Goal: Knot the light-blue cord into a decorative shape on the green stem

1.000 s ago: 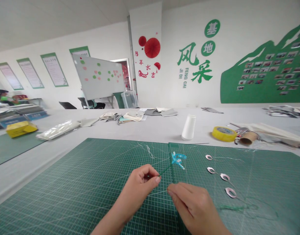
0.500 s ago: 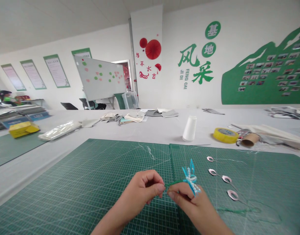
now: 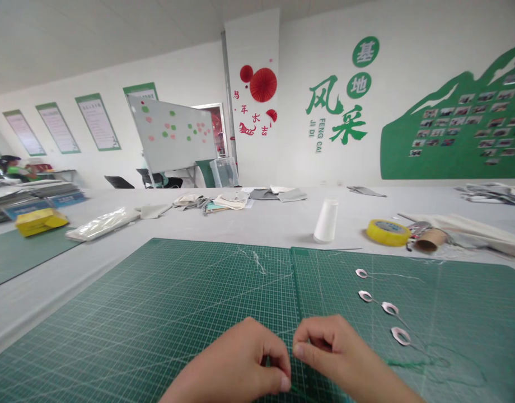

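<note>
Yellow box (image 3: 41, 222): far left on the pale tabletop (image 3: 278, 224), in front of stacked sheets (image 3: 31, 193).
Clear packet (image 3: 103, 224): lying flat to the right of the box, a pale cloth piece near its right end.
Left mat (image 3: 157, 313): green, printed with a fine white grid, spread from the near left to the middle.
Fabric scraps (image 3: 230, 200): heaped loosely on the far side, around the middle.
Left hand (image 3: 249, 361): near, over the left mat, back upward, thumb and forefinger pinched together on the green strand.
White threads (image 3: 258, 262): loose on the far part of the left mat.
Green strand (image 3: 300, 390): at the near edge, running right from the left hand's fingertips; thin and blurred, only a short length in view.
White cone (image 3: 326, 221): upright beyond the mats.
Right hand (image 3: 331, 344): just right of the other, apart from it, fingers curled, thumb tip against the forefinger; cannot tell whether anything lies between them.
Pale rings (image 3: 390, 309): four, well apart from the left hand, on the right mat (image 3: 471, 302), with thin stems or threads trailing right.
Yellow tape roll (image 3: 387, 232): flat, far right, near a brown tube (image 3: 431, 239).
Green thread (image 3: 408, 364): loose, near right, beside the right forearm.
</note>
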Available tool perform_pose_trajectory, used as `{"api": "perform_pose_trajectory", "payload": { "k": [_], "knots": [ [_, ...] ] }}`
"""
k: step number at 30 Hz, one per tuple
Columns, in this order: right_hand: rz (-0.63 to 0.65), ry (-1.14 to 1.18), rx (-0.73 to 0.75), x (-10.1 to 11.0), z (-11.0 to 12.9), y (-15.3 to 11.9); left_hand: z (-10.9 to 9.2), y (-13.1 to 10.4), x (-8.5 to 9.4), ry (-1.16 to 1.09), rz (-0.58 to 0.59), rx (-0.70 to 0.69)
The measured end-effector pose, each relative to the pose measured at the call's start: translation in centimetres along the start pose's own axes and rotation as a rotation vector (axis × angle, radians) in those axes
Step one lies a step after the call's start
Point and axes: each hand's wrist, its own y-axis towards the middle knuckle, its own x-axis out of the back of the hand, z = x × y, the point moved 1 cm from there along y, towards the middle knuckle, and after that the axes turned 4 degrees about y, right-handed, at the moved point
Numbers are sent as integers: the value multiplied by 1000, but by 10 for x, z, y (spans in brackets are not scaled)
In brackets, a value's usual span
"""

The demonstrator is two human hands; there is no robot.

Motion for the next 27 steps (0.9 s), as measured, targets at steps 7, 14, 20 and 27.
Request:
{"api": "perform_pose_trajectory", "payload": {
  "k": [7,14,20,27],
  "knots": [
    [-131,-362,220,0,8,-6,0,4,3,170,-258,30],
    [-212,-420,286,-8,3,-8,5,11,6,178,-484,118],
    [-247,-445,317,-15,7,-8,8,12,11,-39,-543,106],
    [-228,-427,294,-17,4,-8,-1,12,14,-356,-433,81]
  ]
}}
